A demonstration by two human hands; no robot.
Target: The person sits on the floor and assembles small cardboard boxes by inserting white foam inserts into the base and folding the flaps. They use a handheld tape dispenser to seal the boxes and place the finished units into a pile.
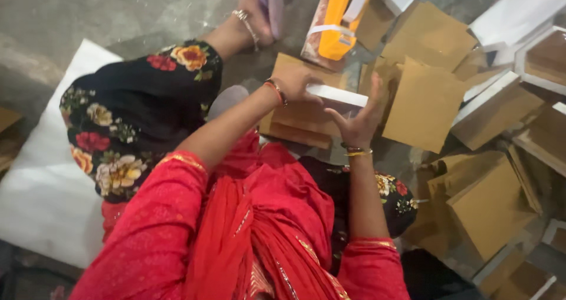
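I sit on the floor in red clothing and black floral trousers. My left hand grips the left end of a white-edged cardboard box piece, held over a brown cardboard stack. My right hand is spread open, its palm and fingers pressed against the right side of the same piece. Both wrists wear bangles.
Several brown cardboard sheets and white-rimmed box trays lie scattered to the right. An orange packet stands ahead. A white mat lies under me at the left, on grey concrete floor. My foot stretches forward.
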